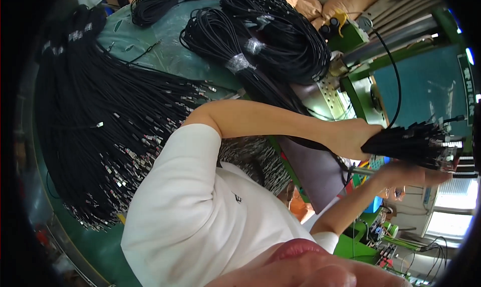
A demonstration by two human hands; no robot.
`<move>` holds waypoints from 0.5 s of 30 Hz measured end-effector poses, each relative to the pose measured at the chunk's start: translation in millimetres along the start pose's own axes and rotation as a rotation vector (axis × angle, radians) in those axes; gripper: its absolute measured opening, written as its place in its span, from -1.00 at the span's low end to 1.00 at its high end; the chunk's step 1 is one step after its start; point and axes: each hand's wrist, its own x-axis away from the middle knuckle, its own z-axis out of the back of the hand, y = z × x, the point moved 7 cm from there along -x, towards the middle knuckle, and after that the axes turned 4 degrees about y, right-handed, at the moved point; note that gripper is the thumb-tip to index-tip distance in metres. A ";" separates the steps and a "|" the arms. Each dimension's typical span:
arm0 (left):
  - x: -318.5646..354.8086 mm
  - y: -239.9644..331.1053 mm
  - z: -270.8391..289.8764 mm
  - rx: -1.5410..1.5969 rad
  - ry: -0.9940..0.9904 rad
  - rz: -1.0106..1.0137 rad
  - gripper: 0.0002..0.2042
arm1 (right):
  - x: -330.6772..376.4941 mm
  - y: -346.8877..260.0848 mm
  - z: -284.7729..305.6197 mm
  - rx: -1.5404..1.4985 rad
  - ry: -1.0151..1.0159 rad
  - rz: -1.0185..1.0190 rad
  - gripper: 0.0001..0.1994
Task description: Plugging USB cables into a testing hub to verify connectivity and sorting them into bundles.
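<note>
My left hand is wrapped around a thick bundle of black cables. Their metal-tipped connector ends fan out beyond my grip. Beside those tips, my right hand has its fingers stretched out, somewhat smeared; I cannot tell whether it touches the ends. From my left hand, the cables run back under my left forearm to the coiled black cables, which are tied with clear plastic wrap. Part of the bundle between is hidden by my arm.
Many loose black cables with connector tips spread over the green table at left. A green machine with a perforated metal plate stands at right. Brown sacks lie at the back, and a blue bin sits at lower right.
</note>
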 end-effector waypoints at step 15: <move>0.4 5.0 5.2 0.122 0.009 -0.173 -0.63 | -36.5 30.2 -3.5 1.957 0.445 0.474 -0.17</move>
